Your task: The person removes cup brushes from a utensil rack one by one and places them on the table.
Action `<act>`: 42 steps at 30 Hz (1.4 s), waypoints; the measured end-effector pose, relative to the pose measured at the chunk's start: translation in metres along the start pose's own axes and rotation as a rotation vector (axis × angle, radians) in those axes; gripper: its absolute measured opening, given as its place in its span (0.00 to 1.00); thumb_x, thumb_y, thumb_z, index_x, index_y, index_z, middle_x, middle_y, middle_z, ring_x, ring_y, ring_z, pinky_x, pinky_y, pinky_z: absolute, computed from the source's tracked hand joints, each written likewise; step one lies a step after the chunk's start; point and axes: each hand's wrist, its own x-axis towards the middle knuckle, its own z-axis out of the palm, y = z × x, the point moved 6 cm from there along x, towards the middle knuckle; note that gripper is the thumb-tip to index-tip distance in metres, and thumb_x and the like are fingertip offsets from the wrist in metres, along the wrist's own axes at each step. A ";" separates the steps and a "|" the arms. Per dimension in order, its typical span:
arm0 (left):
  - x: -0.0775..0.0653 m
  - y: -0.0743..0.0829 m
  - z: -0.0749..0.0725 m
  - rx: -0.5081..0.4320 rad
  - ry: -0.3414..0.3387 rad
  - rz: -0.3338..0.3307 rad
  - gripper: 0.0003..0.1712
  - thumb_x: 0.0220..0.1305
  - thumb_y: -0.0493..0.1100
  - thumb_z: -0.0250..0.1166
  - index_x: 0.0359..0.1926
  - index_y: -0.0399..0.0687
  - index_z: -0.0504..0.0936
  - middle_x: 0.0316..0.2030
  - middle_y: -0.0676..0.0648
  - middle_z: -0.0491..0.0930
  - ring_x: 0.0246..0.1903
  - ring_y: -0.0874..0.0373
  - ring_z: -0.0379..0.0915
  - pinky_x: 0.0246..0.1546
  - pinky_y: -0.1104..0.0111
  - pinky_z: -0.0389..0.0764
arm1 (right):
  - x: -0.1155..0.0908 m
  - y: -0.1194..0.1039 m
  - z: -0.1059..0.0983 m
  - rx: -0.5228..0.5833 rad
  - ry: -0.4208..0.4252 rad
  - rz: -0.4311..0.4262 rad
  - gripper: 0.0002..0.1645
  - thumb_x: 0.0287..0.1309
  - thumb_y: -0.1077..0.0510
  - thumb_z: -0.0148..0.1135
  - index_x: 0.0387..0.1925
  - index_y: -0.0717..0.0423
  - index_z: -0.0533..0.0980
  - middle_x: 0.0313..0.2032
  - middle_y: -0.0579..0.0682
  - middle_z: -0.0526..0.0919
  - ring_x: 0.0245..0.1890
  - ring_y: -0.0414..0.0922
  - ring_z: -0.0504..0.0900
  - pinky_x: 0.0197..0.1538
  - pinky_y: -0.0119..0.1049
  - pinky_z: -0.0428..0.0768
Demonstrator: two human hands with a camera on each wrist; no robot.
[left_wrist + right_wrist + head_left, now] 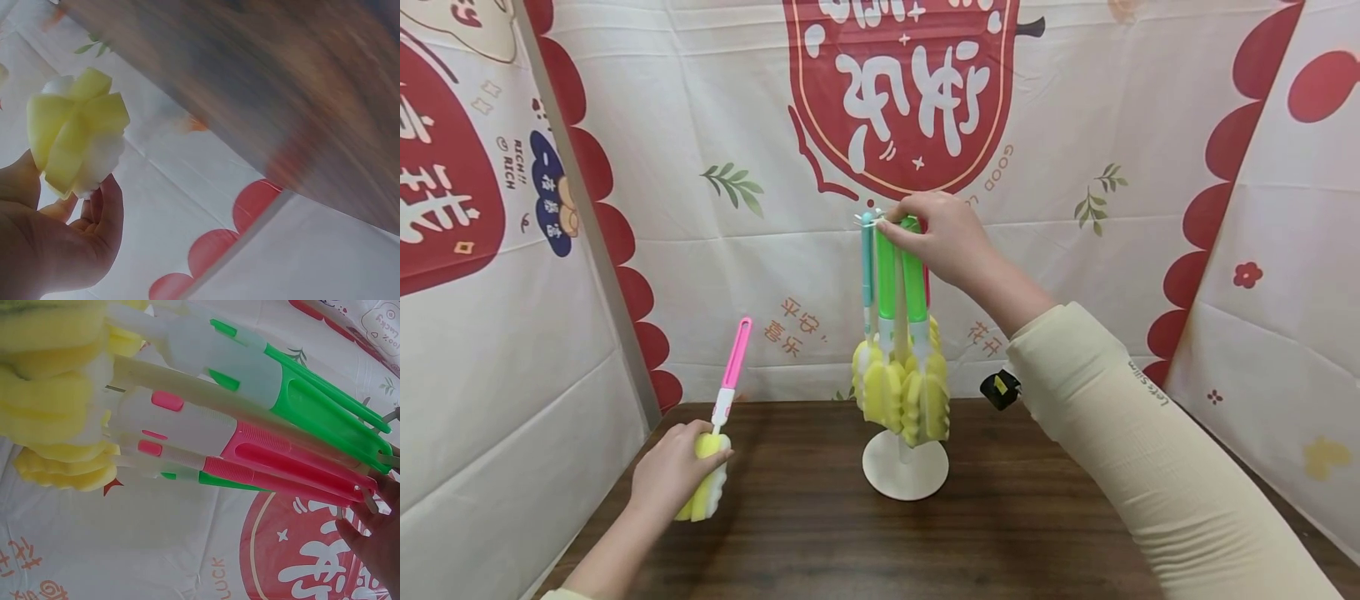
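Observation:
My left hand (670, 467) grips a sponge bottle brush by its yellow and white sponge head (78, 131), and its pink handle (737, 354) points up. At the middle of the table is a white stand (906, 483) with several similar brushes hanging head down. Green handles (913, 279) and a blue handle (867, 267) show in the head view; pink handles (294, 462) hang on the side seen from the right wrist. With thumb and fingers bent over the stand's top, my right hand (940, 237) holds it by the hooks; the exact contact is partly hidden.
The dark wooden table (805, 533) reaches back to a printed cloth (700, 275). Cloth walls (512, 400) rise at both sides. Beneath my right wrist is a small black object with a yellow mark (1000, 389).

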 end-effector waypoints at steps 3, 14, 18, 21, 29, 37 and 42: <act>-0.002 -0.008 -0.001 0.006 -0.015 -0.011 0.26 0.53 0.54 0.72 0.47 0.42 0.80 0.35 0.45 0.78 0.31 0.54 0.72 0.22 0.61 0.71 | -0.001 0.000 0.000 0.001 0.006 -0.012 0.18 0.63 0.44 0.62 0.45 0.51 0.82 0.40 0.47 0.80 0.42 0.45 0.71 0.38 0.37 0.80; -0.004 -0.034 0.002 0.029 -0.090 -0.058 0.29 0.53 0.56 0.72 0.48 0.39 0.79 0.35 0.44 0.79 0.28 0.55 0.72 0.19 0.62 0.69 | -0.007 -0.001 -0.003 0.001 0.036 -0.036 0.18 0.62 0.45 0.63 0.46 0.52 0.82 0.43 0.47 0.80 0.45 0.45 0.71 0.39 0.38 0.81; -0.004 -0.040 0.004 0.042 -0.099 -0.062 0.28 0.52 0.54 0.73 0.47 0.39 0.80 0.31 0.46 0.78 0.26 0.56 0.71 0.20 0.61 0.69 | -0.008 -0.001 -0.003 -0.001 0.050 -0.043 0.17 0.62 0.46 0.63 0.45 0.52 0.82 0.42 0.47 0.80 0.44 0.46 0.71 0.39 0.38 0.81; -0.003 -0.044 0.006 0.044 -0.118 -0.066 0.28 0.52 0.54 0.73 0.46 0.38 0.79 0.29 0.48 0.77 0.24 0.57 0.69 0.19 0.61 0.68 | -0.009 -0.001 -0.003 -0.001 0.060 -0.049 0.17 0.62 0.46 0.63 0.44 0.52 0.82 0.41 0.47 0.80 0.44 0.46 0.71 0.38 0.38 0.81; 0.000 -0.061 0.012 0.053 -0.212 -0.086 0.28 0.54 0.53 0.71 0.47 0.36 0.79 0.26 0.49 0.74 0.24 0.56 0.69 0.21 0.62 0.68 | -0.009 -0.001 -0.003 -0.001 0.073 -0.055 0.18 0.62 0.45 0.63 0.44 0.52 0.82 0.41 0.47 0.80 0.43 0.45 0.71 0.39 0.38 0.81; 0.000 -0.072 0.014 0.078 -0.282 -0.092 0.26 0.54 0.54 0.71 0.44 0.39 0.81 0.26 0.49 0.74 0.25 0.55 0.68 0.22 0.62 0.68 | -0.009 -0.001 -0.003 -0.008 0.075 -0.059 0.18 0.62 0.45 0.62 0.45 0.52 0.82 0.41 0.47 0.80 0.43 0.45 0.71 0.38 0.38 0.80; 0.000 -0.075 0.017 0.093 -0.335 -0.097 0.25 0.53 0.55 0.71 0.43 0.40 0.82 0.28 0.49 0.75 0.26 0.54 0.68 0.23 0.61 0.68 | -0.009 -0.001 -0.003 -0.009 0.077 -0.064 0.18 0.62 0.45 0.63 0.45 0.52 0.82 0.41 0.47 0.80 0.43 0.45 0.71 0.38 0.38 0.80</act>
